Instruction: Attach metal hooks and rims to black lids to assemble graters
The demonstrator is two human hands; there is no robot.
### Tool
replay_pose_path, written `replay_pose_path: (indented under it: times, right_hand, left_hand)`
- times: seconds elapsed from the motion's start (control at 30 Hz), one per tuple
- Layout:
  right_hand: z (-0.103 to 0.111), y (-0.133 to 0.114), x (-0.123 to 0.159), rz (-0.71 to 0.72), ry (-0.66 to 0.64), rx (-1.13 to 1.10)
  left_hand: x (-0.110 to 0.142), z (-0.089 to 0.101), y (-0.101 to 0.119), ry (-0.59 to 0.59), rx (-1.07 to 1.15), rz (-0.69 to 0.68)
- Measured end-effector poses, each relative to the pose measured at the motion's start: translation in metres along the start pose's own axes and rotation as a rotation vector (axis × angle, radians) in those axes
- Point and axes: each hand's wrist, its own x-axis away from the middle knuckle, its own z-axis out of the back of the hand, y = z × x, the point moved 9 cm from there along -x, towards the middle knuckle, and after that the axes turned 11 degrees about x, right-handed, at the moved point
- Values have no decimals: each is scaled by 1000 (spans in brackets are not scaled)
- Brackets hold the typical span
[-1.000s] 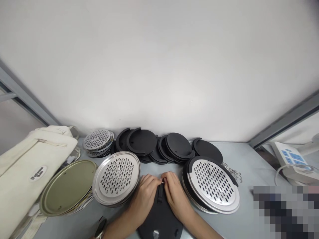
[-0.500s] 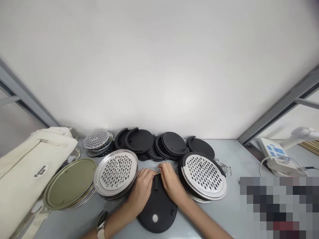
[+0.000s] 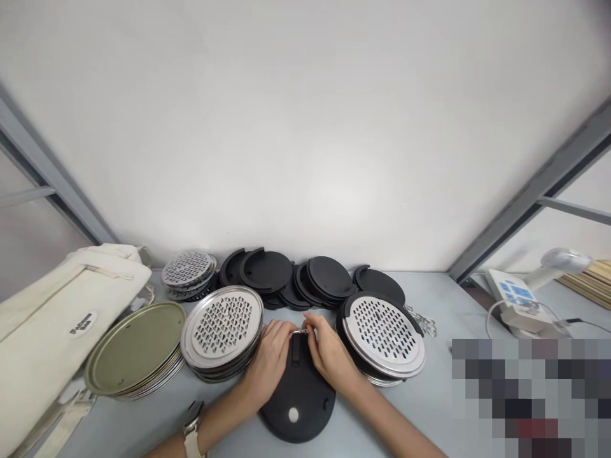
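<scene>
A round black plastic disc (image 3: 298, 401) lies flat before me, with a raised slot near its far edge and a pale round spot near its close edge. At that far edge, a small shiny metal piece (image 3: 300, 331) is pinched between my hands. My left hand (image 3: 271, 359) has its fingers closed at the piece's left end and rests along the disc's side. Thumb and fingers of my right hand (image 3: 327, 350) grip the right end. The fingers partly hide the piece, so its exact kind does not show.
Stacked metal grater discs (image 3: 222, 327) stand left, more grater discs (image 3: 384, 337) right. Behind are black discs (image 3: 329, 277) and smaller grater plates (image 3: 187, 268). Olive lids (image 3: 138, 350) and a cream bag (image 3: 62, 331) sit far left; metal loops (image 3: 422, 320) and a white device (image 3: 520, 299) right.
The view has shifted, showing more of the black disc. More of the metal piece shows between the fingers, and my hands have moved slightly apart. Both still pinch it.
</scene>
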Motion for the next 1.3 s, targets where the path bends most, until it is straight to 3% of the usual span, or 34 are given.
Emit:
replay_pose_path:
  times: [0.5,0.73,1.3]
  right_hand:
    - [-7,-1,1,-33,-93,-50]
    - [-3,1,-1,-48,-46,-20]
    - [-5,3,2,-61,-76,42]
  left_hand:
    - [-3,3,7,6,18,-50]
    - [-2,5,8,39,19,-93]
    - [-1,3,8,14,-21,-56]
